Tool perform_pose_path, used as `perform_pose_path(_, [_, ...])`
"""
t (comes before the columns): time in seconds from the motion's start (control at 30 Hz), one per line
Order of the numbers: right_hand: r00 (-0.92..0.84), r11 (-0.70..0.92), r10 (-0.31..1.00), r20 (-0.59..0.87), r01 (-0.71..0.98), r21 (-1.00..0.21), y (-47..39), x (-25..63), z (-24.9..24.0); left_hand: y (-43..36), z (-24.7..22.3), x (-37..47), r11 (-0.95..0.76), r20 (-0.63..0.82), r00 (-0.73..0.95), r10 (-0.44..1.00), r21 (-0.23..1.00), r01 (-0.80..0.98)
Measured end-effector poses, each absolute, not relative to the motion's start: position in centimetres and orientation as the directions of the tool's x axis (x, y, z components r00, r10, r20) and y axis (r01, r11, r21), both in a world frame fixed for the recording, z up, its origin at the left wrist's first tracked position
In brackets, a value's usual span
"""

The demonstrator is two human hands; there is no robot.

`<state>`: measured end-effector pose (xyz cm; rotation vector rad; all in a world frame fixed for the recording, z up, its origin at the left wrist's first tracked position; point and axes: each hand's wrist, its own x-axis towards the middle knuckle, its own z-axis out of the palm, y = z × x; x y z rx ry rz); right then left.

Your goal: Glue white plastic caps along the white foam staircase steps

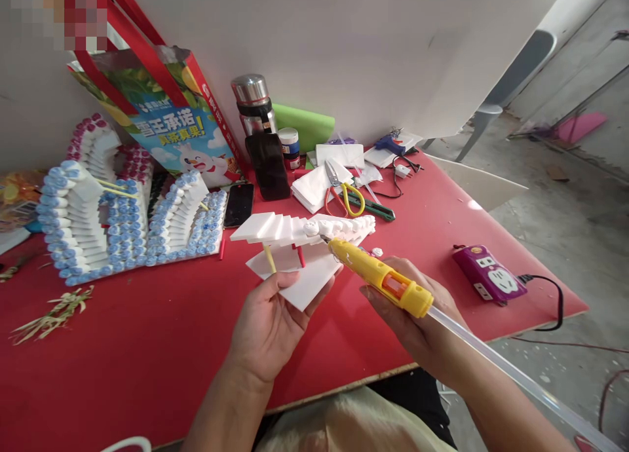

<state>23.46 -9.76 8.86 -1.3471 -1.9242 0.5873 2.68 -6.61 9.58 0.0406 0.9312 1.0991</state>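
Note:
My left hand [272, 321] grips the white base board [312, 285] of a small model, thumb on top and fingers beneath. Above the board runs a stepped row of white foam pieces [268, 226], propped by a yellow stick [270, 259] and a red stick [299, 255]. White rosettes [339, 227] line the right part of that row. Around a yellow hot glue gun [381, 274] my right hand [417, 314] is closed. The gun's nozzle touches or nearly touches the rosettes. A long clear glue stick [511, 367] sticks out of its back end.
Blue-and-white stepped models [125, 226] stand at the left before a printed bag [181, 121]. Scissors [351, 196], a green cutter [376, 208] and a blue glue gun [390, 144] lie behind. A phone [239, 205] and thermos [251, 105] are nearby. A purple power socket [489, 274] sits right.

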Motion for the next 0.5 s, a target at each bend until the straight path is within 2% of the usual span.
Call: perform_pose_path(0.5, [-0.194, 0.386, 0.918, 0.347, 0.64, -0.664, -9.88, 23.62, 8.66, -6.53, 9.63, 2.9, 0.484, -0.611, 0.148, 0.778, 0.432, -0.761])
